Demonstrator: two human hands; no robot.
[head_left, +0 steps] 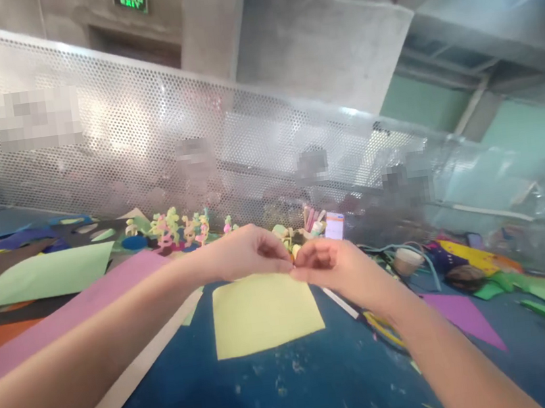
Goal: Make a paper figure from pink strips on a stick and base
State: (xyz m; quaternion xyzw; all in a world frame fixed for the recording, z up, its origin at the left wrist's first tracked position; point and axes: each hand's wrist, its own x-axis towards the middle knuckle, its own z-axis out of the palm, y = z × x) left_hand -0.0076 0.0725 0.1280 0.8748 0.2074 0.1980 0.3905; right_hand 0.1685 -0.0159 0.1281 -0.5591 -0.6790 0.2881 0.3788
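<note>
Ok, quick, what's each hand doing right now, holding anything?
Left hand: fingers pinched shut, tips meeting the right hand's; what they pinch is too small to tell.
Right hand: pinched shut at the same spot above the yellow sheet; contents unclear.

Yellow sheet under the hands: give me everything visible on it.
The yellow sheet is a pale yellow, roughly square piece that looks like thin craft foam or paper, matte and uncreased. It lies flat on the blue tabletop, turned slightly so its edges run skewed to the view. All four corners show. Its left edge meets or slightly overlaps a cream strip; which lies on top is unclear. The left hand and right hand are held above its far edge, fingertips together, not touching it.
</note>
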